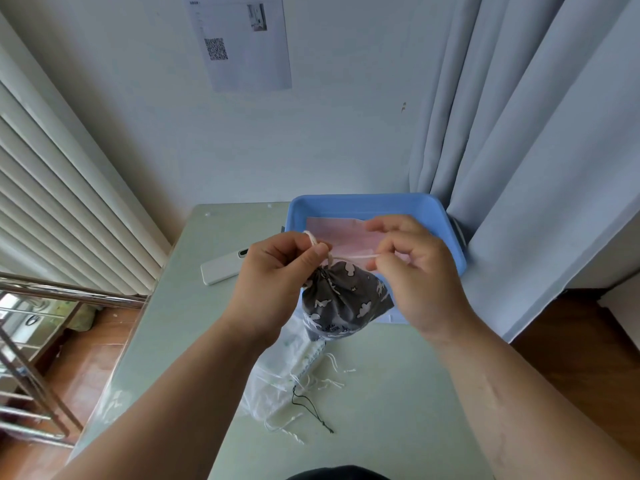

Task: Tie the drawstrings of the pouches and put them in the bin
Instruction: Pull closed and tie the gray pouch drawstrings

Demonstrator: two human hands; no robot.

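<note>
Two hands, left and right, pinch the drawstring of the grey pouch, hiding any knot.

We see a dark grey pouch printed with white clouds and small pale stars; its drawstring is off-white. The bin is light blue, and the flat fabric inside it is pale pink. The table is a muted pale green. On it we find a white remote, milky, see-through pouches with faint green marks and white strings, and a thin black cord. We also note pale blue-grey curtains, a white sheet with a black square code, and a reddish-brown wooden floor.
</note>
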